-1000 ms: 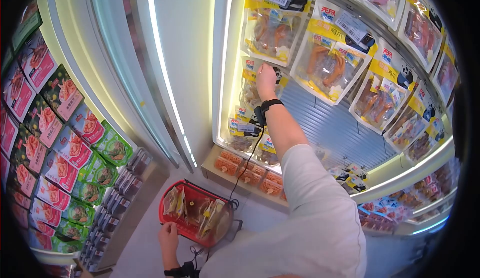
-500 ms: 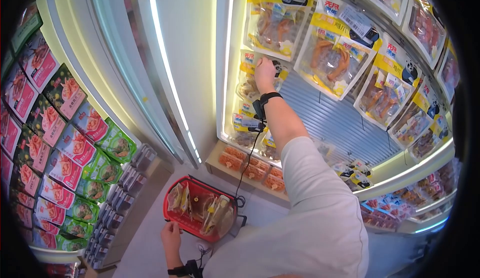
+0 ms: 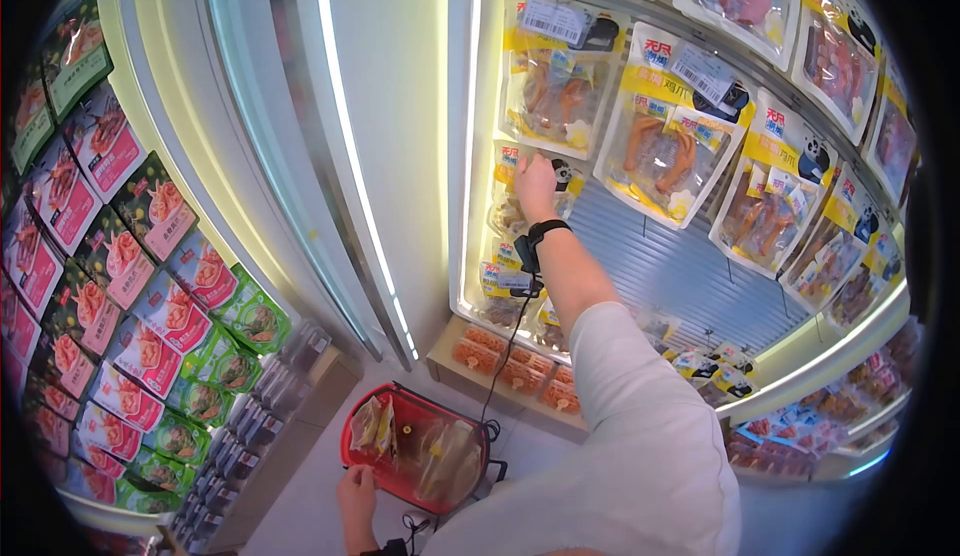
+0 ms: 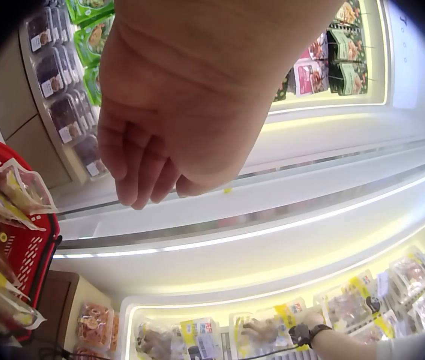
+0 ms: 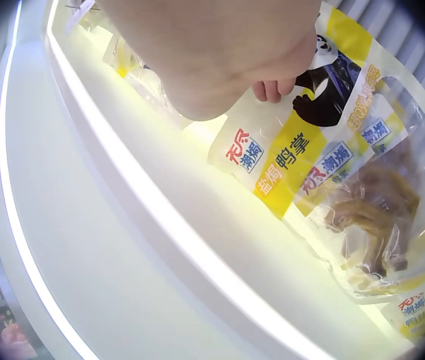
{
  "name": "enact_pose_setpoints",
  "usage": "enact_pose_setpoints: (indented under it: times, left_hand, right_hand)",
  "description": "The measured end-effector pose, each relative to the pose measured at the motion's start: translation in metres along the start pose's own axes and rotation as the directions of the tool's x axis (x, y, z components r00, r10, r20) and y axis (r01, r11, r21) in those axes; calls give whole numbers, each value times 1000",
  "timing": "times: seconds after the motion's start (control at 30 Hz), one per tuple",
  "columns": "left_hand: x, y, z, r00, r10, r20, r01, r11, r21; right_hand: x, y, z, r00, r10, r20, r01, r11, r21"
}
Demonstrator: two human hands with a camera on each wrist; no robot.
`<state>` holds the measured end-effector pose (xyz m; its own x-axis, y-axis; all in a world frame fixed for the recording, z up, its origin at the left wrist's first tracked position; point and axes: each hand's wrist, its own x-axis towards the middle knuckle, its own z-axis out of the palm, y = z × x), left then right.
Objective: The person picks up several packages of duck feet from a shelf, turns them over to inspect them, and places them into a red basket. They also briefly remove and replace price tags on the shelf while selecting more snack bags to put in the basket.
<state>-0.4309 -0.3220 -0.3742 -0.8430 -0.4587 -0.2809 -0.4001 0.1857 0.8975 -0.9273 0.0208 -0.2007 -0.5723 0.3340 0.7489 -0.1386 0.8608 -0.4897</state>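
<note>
In the head view my right hand [image 3: 537, 188] is at the top of a packaged bag of duck feet [image 3: 508, 218] hanging in the lit display case. Close up in the right wrist view, curled fingers [image 5: 271, 90] grip the upper part of this yellow-and-clear bag [image 5: 381, 199], beside its panda print; the thumb is hidden. My left hand [image 3: 356, 496] hangs by the rim of a red shopping basket [image 3: 350, 443], and the left wrist view shows its loosely bent fingers [image 4: 146, 169] holding nothing. Several clear food packs [image 3: 448, 464] lie in the basket.
Similar hanging packs [image 3: 675, 136] fill the rack to the right and above. Trays of orange food [image 3: 478, 351] sit on a low ledge. A white partition [image 3: 400, 136] separates this case from pink and green pouches [image 3: 150, 341] at left. A cable [image 3: 508, 356] trails from the right wrist.
The head view has tilted, so the rack and basket sit lower and farther right. My right hand stays at the same bag, and my left hand remains beside the basket.
</note>
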Motion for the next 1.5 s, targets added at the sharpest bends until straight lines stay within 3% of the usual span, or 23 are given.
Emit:
enact_pose_setpoints:
  times: [0.17,0.53,0.8,0.93,1.03,1.07,1.23,1.5]
  left_hand:
    - [-3,-4,-4,998,-58,31,60,997,-51]
    - [-5,-4,-7,1000,-9,20,9,1000,-6]
    - [-5,-5,-10,1000,-16,16,16,1000,-2]
    - [-5,4,-16,999,4,35,-2,999,-39]
    - [-3,8,-21,999,12,46,-10,999,-36]
    - [-2,8,-22,999,10,51,-8,999,-32]
    - [3,33,-28,989,72,130,-70,997,-20]
    - [13,64,-5,948,176,266,-154,983,-101]
  right_hand:
    - [2,5,11,1000,21,14,-21,1000,12]
    - [0,11,20,999,20,-45,-19,999,32]
    - [-23,7,-9,997,71,31,-74,987,141]
    - [-83,49,-31,980,110,167,-120,991,55]
    - [-142,94,-62,888,308,342,-311,949,-47]
    - [-163,114,-73,902,282,328,-281,958,-51]
    - [-246,181,-146,806,482,343,-450,876,-174]
    - [-307,245,-228,715,647,266,-611,762,-214]
